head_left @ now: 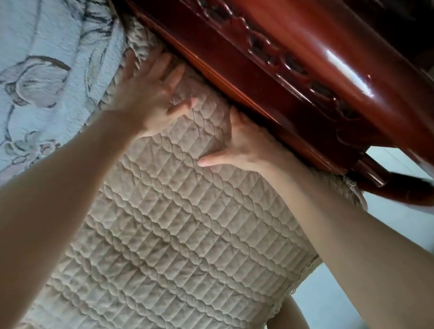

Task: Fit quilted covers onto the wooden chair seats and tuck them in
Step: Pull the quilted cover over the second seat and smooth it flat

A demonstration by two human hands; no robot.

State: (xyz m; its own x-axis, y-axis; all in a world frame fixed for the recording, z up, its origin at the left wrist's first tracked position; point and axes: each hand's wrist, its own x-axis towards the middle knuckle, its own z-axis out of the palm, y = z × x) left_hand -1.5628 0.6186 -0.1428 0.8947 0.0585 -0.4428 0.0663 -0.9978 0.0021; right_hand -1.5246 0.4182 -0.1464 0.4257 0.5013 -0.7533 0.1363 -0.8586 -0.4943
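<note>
Nearest, floor: a pale smooth floor (342, 308) shows past the cover's lace-trimmed edge at lower right.
Cover: the beige quilted fabric cover (165, 241), stitched in diamonds, lies spread over the seat, and its far edge meets the wooden rail.
Left hand: the left hand (150, 98) lies palm down on the far part of the cover. Its fingers (160, 66) are straight and spread apart with their tips at the seam with the wood, and the thumb rests on the quilting.
Right hand: the right hand (243, 141) is near it, with the thumb stretched flat on the cover. Its fingers go down between cover and rail, out of sight, so I cannot tell whether they are straight or curled.
Rail: a glossy red-brown carved wooden chair rail (292, 50) runs diagonally just beyond both hands.
Floral fabric: a pale blue woven fabric with grey flowers (15, 67) lies at far left, touching the cover.
</note>
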